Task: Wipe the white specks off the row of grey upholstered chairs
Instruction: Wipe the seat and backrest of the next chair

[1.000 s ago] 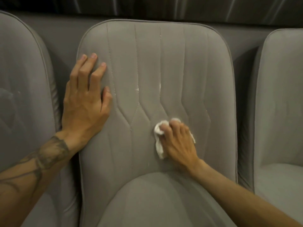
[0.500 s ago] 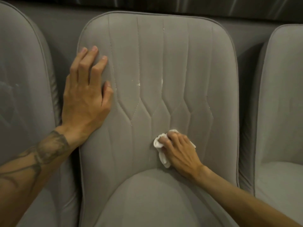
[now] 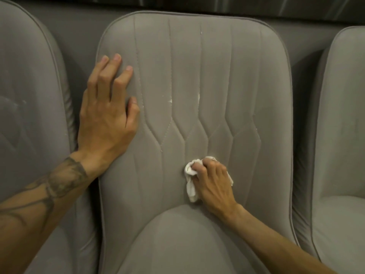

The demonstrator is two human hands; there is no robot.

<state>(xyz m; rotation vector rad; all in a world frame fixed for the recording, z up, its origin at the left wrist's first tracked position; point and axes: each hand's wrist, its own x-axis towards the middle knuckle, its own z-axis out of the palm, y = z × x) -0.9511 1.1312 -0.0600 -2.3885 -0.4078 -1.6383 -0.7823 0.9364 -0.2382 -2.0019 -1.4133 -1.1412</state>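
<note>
While the left hand (image 3: 106, 119) lies flat against the left edge of the middle chair (image 3: 246, 86), fingers straight and a little spread, it grips nothing. It seems to be there to steady the padded back so it does not give under the rubbing.

The right hand (image 3: 213, 182) is low on the same back, near its bottom edge and just above the seat (image 3: 177, 244). Its fingers are curled round a crumpled white cloth (image 3: 190, 189) and press the wad into the fabric. One tail of the cloth hangs out below the thumb side, and a corner shows past the far side of the hand. Bunching it this way probably gives a firm, small pad that can work into the stitched seams (image 3: 167, 133).

White specks (image 3: 170, 100) remain higher up, about mid-height on the back. One sits beside a seam left of centre, another streak lies on the centre seam, and a fainter one is near the top edge. Fine white flecks also dot the seam lines. All of these are well above the cloth, so this chair looks only partly done.

On the left chair (image 3: 29, 95) faint pale smears show, while the right chair (image 3: 339, 115) is too dim to judge. Both probably await their turn.
</note>
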